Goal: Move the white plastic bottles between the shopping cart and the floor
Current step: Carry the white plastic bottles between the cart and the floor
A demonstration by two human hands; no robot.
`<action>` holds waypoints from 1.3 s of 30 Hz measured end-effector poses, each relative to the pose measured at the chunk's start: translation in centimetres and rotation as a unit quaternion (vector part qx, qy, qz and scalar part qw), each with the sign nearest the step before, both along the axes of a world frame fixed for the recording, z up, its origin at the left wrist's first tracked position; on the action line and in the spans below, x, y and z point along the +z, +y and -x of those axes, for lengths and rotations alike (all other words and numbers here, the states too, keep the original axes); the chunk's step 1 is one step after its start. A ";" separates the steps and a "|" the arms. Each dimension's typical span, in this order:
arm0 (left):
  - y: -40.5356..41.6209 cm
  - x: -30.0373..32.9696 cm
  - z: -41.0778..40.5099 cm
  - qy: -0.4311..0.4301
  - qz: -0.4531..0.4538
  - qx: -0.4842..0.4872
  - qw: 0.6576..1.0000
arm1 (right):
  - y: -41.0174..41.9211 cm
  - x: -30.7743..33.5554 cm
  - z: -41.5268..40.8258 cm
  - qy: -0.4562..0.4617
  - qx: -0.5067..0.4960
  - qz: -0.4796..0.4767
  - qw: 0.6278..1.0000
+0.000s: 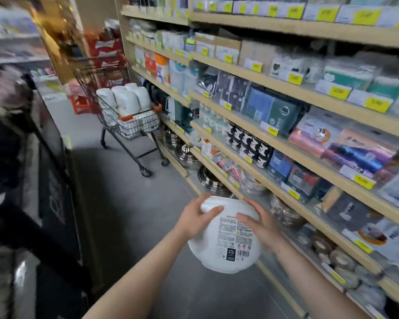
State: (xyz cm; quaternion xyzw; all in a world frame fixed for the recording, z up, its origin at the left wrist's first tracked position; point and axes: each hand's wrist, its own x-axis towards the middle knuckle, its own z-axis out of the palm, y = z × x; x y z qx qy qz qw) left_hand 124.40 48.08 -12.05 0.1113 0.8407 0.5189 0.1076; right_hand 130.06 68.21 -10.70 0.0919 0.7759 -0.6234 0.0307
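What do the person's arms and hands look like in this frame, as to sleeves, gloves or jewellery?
Both forearms are bare up to the frame's lower edge, with no sleeve showing. The left hand and the right hand wear no gloves. No watch, bracelet or ring shows on the wrists or fingers. The picture is slightly blurred, so fine marks cannot be ruled out.

Even indoor light, blurred left edge, wide-angle bowing.

White plastic bottle [226, 236] held above floor, printed label up, more white bottles [127, 100] upright in shopping cart [134, 125]
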 end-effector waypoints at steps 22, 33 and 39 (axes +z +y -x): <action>-21.3 1.1 43.3 0.017 -0.004 0.195 0.981 | -20.6 1.7 51.8 0.035 0.220 -0.019 0.975; -31.9 0.9 66.3 0.057 -0.009 0.133 0.989 | -30.5 0.4 74.5 0.040 0.210 -0.021 0.977; -36.5 3.8 80.0 0.094 -0.007 0.078 0.993 | -34.3 2.7 86.3 0.040 0.191 0.011 0.981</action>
